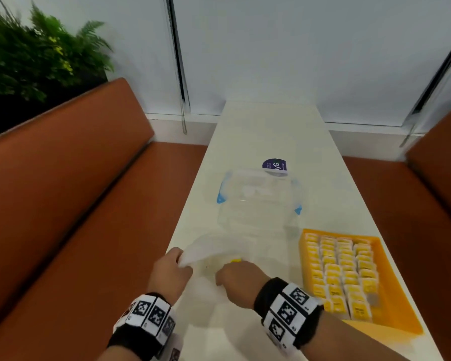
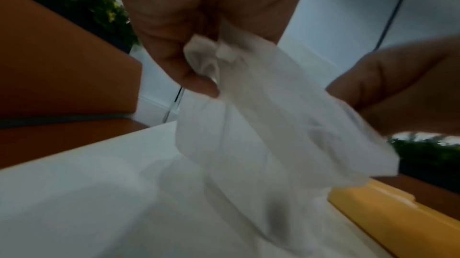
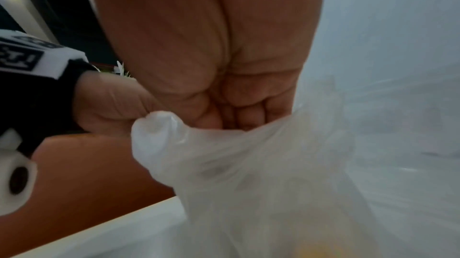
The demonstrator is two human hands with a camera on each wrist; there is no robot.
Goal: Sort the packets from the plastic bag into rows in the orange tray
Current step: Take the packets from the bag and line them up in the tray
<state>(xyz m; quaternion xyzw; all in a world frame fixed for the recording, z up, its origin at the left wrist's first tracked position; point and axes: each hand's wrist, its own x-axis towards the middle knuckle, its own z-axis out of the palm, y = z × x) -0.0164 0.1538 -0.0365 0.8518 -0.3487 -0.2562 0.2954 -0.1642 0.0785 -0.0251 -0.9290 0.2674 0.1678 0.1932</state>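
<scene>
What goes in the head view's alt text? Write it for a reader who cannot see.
Two hands hold a thin plastic bag over a white table: the left hand grips its bunched edge, the right hand reaches into it. To the right sits an orange tray with rows of yellow packets; a clear container lies beyond.

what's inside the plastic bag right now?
One yellow packet shows through the plastic bag, beside the right hand. The rest is hidden by cloudy film and the hand.

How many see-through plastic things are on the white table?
2. A thin whitish plastic bag lies at the near edge, gripped by the left hand and the right hand. A clear plastic box sits farther back, mid-table.
</scene>
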